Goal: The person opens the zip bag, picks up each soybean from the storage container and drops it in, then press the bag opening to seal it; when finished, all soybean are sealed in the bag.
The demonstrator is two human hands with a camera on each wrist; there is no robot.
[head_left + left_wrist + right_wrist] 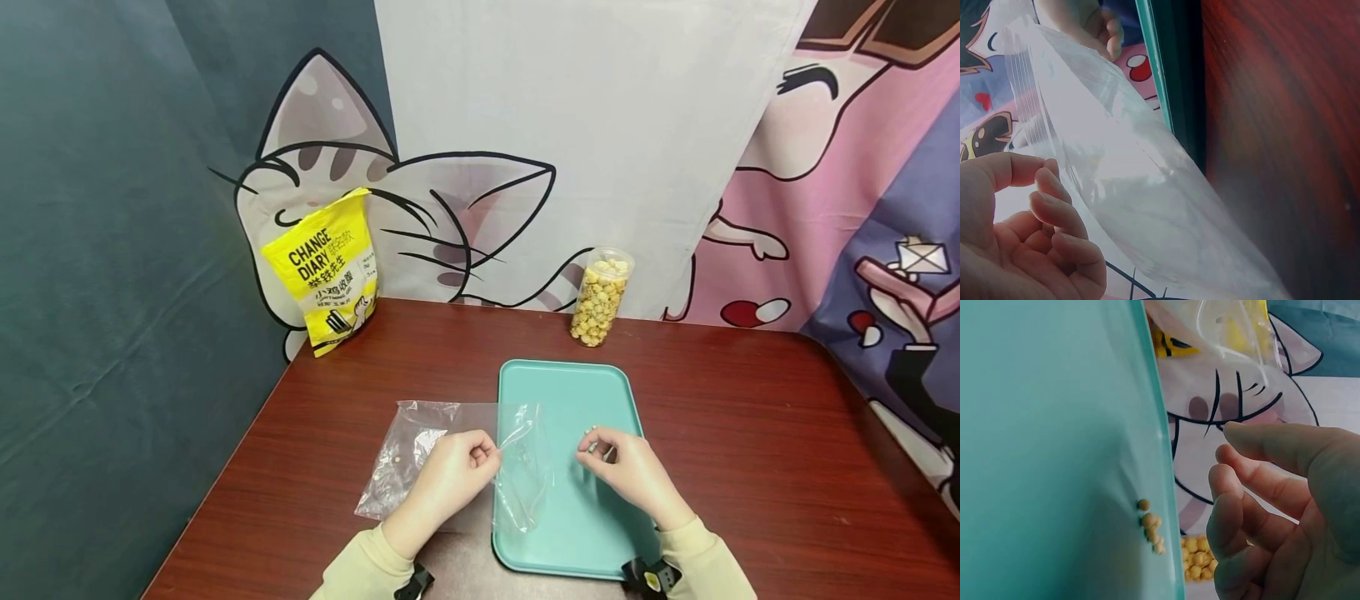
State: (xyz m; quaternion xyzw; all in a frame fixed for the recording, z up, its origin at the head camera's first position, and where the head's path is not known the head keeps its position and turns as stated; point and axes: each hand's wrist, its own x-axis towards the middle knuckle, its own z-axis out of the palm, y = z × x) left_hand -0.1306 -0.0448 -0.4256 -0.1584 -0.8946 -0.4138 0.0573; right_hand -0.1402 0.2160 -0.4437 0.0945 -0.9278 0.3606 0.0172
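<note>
Clear plastic bag (408, 437) spreads across the lower middle of the frame, and its thin, limp film seems the weak point. Its left end, over the dark red table (765, 450), could drag or twist, since nothing grips it there; the edge could slip from the left hand (456, 468), whose thumb and forefinger appear to pinch it, if that narrow hold slackens. Farther right, the mouth could fold flat because one hand alone supports it, and over the teal tray (562, 533) a swing of the film could scatter the small beige pieces (1151, 532). The bag lies on both sides of the left hand, reaching past its fingertips toward the right hand (624, 468) but apart from it. That right hand hangs above the tray, right of centre, fingers loosely bent, with nothing visible between thumb and forefinger
</note>
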